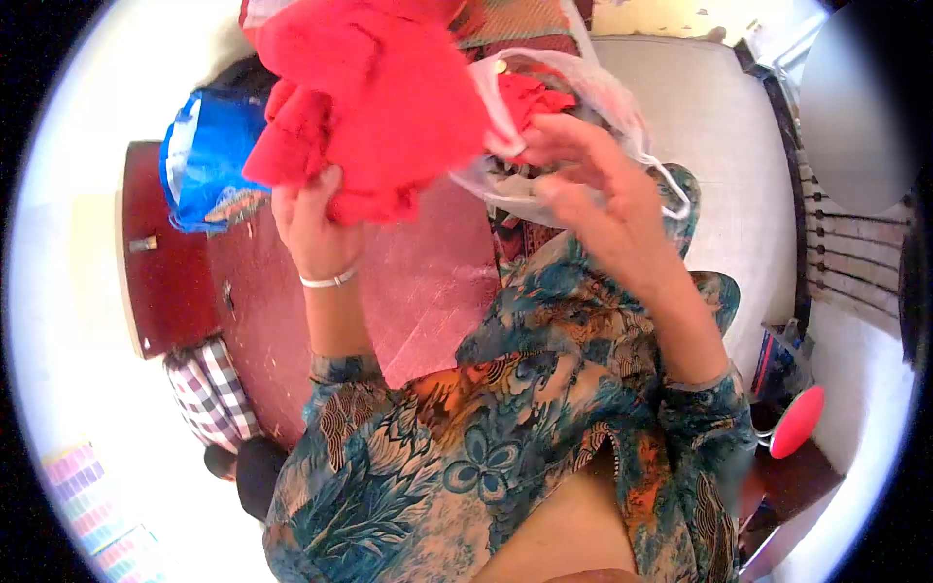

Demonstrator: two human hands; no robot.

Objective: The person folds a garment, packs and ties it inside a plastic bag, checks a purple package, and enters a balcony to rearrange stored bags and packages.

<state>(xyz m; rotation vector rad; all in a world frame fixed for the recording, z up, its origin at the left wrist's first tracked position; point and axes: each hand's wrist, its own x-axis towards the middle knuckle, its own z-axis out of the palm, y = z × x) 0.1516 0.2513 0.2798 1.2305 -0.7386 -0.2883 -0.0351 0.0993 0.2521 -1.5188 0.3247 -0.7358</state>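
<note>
My left hand (316,225) is closed on the lower left of a bunched red cloth (389,107), holding it up in front of me; the thumb lies over the fabric. A translucent white plastic bag (612,92) stands open to the right of the cloth, with more red fabric (533,97) and darker items inside. Over the bag's near side is my right hand (617,199), its fingers bent and the thumb apart from them. Its fingertips are beside a white edge (503,131) at the cloth's right side; whether they touch it I cannot tell.
A blue bag (216,160) stands on the left by a dark red wooden surface (170,253). Checked cloth (209,389) lies below that. A pale bed or mat (680,107) stretches along the right, and a pink round object (799,422) is at lower right.
</note>
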